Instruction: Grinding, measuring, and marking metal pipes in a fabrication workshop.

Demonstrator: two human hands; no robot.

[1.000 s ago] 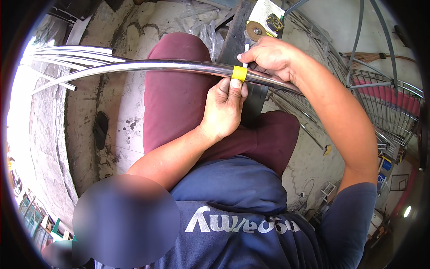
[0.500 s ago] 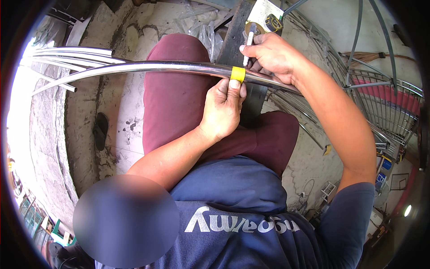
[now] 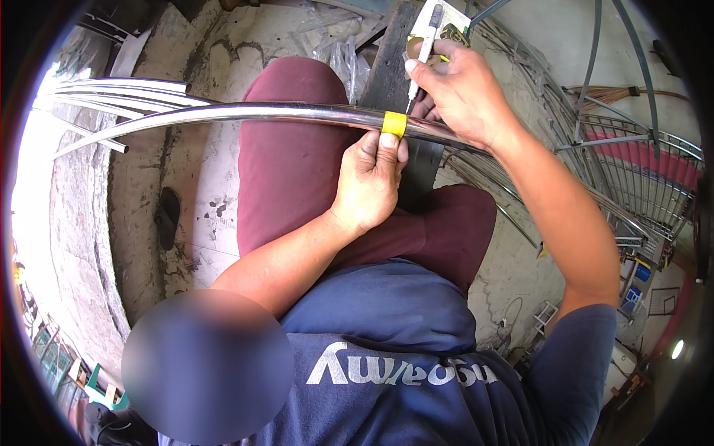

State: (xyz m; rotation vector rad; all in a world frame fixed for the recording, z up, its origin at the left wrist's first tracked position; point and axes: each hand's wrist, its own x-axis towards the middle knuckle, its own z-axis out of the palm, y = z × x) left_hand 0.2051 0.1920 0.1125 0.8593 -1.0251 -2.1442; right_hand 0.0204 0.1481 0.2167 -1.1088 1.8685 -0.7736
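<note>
A shiny metal pipe (image 3: 297, 111) lies across my raised knee and runs right over a dark wooden plank (image 3: 387, 74). Wrapped round it is a short yellow strip (image 3: 395, 124), which looks like tape. My left hand (image 3: 375, 175) pinches the strip from below, thumb on top, fingers partly hidden under the pipe. Above the pipe, my right hand (image 3: 465, 93) grips a white marker pen (image 3: 425, 53) with a dark end upward. The pen's tip points down at the pipe by the strip's right edge; whether it touches, I cannot tell.
Several more metal pipes (image 3: 134, 87) lie at the left. A tape measure (image 3: 452, 33) and paper (image 3: 446, 13) rest at the plank's far end. Clear plastic wrap (image 3: 343, 56) lies beside the plank. Metal racks (image 3: 639, 163) stand at the right, and a dark sandal (image 3: 169, 218) lies on the floor.
The marker pen has tilted and its tip has come down beside the yellow strip. My right hand has shifted slightly with it. My left hand and the pipe stay in place.
</note>
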